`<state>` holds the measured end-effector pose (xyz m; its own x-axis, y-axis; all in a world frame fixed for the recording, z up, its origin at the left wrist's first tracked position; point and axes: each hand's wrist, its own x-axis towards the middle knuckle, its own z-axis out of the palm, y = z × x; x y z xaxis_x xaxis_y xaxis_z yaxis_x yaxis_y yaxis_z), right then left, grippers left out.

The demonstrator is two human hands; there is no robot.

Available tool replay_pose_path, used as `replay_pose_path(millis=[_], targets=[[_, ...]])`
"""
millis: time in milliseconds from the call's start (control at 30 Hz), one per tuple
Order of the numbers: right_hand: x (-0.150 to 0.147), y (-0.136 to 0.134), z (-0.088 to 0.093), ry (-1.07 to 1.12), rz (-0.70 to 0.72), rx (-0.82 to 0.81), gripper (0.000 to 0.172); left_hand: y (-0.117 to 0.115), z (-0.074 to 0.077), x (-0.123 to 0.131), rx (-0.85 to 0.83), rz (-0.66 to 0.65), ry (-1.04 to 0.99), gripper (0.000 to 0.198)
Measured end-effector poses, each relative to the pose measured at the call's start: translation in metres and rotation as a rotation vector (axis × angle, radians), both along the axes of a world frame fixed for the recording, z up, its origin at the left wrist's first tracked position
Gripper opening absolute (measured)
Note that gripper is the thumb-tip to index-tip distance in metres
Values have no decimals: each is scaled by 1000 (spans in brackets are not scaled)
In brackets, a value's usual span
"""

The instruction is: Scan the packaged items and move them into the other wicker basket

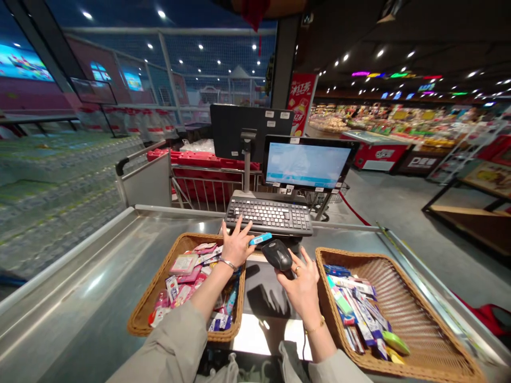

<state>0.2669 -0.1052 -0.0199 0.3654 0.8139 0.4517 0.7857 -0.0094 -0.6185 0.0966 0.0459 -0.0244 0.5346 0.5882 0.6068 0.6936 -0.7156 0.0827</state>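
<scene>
My left hand [236,247] is above the right rim of the left wicker basket [154,290], in front of the keyboard. Its upper fingers are spread, while a slim blue pack [261,239] with a white label sticks out from the thumb side. Small pink, white and purple packets [187,276] fill that basket. In my right hand [303,279] is a black barcode scanner [277,255], its head close below the blue pack; some fingers stretch past it. The right wicker basket [415,314] holds long toothpaste-like boxes [361,311] and a green item [396,342] in its left part.
A black keyboard [269,213] stands behind my hands, with a lit monitor [306,164] and a second screen's back [249,130] beyond. The metal counter [96,298] has raised edges. Past it are a shopping cart [207,183] and stacked bottle packs [59,202] at left.
</scene>
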Motion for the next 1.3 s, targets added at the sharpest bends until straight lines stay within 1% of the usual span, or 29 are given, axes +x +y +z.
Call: replay_pose_path(millis=[200,367,567,800,1300], targets=[[6,-4,4,5,-11,-3,21,0,4,8,-16,-17,1,15],[9,-7,8,-19,-12,13,25,1,3,15,-7,-42,0,16],[13,-11,9,-19,-31,-6,26,1,3,21,8,-61,4,15],[15,-14,9,-26,-33,-2,21,1,2,23,11,-75,13,16],[16,-16,9,-20,-30,-18,20,0,4,25,4,-72,14,15]])
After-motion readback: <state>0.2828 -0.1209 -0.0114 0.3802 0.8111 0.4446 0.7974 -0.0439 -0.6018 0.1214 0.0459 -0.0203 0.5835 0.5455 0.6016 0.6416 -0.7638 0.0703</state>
